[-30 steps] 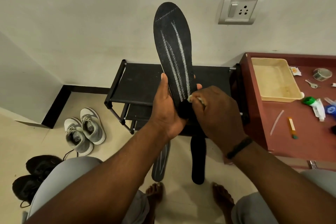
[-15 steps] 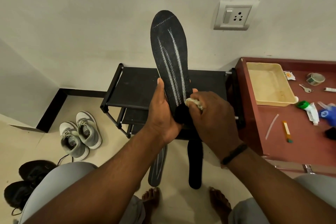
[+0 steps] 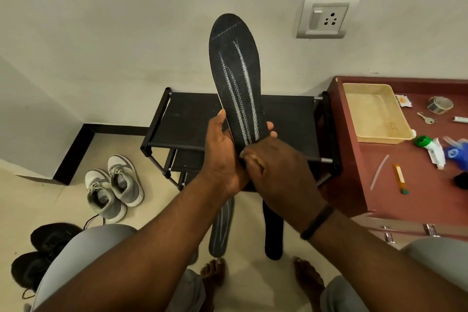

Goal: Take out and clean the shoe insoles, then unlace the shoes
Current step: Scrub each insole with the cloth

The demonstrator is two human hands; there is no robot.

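My left hand (image 3: 222,157) grips the heel end of a black insole (image 3: 235,76) with pale stitched stripes and holds it upright before the wall. My right hand (image 3: 276,175) is curled against the insole's lower part; the small pale wipe seen earlier is hidden under its fingers. Two more insoles lie on the floor under my arms, a grey one (image 3: 221,230) and a black one (image 3: 273,233). A pair of grey sneakers (image 3: 114,187) stands on the floor at the left. Black shoes (image 3: 40,253) sit at the lower left, partly behind my knee.
A black shoe rack (image 3: 187,119) stands against the wall behind the insole. At the right, a maroon table (image 3: 405,185) holds a cream tray (image 3: 374,111), keys, tape and tubes. A wall socket (image 3: 325,19) is above. My bare feet are on the tiled floor.
My right hand slid down the insole's heel area and its fingers closed over the pale wipe. The camera tilted, so everything sits lower in view.
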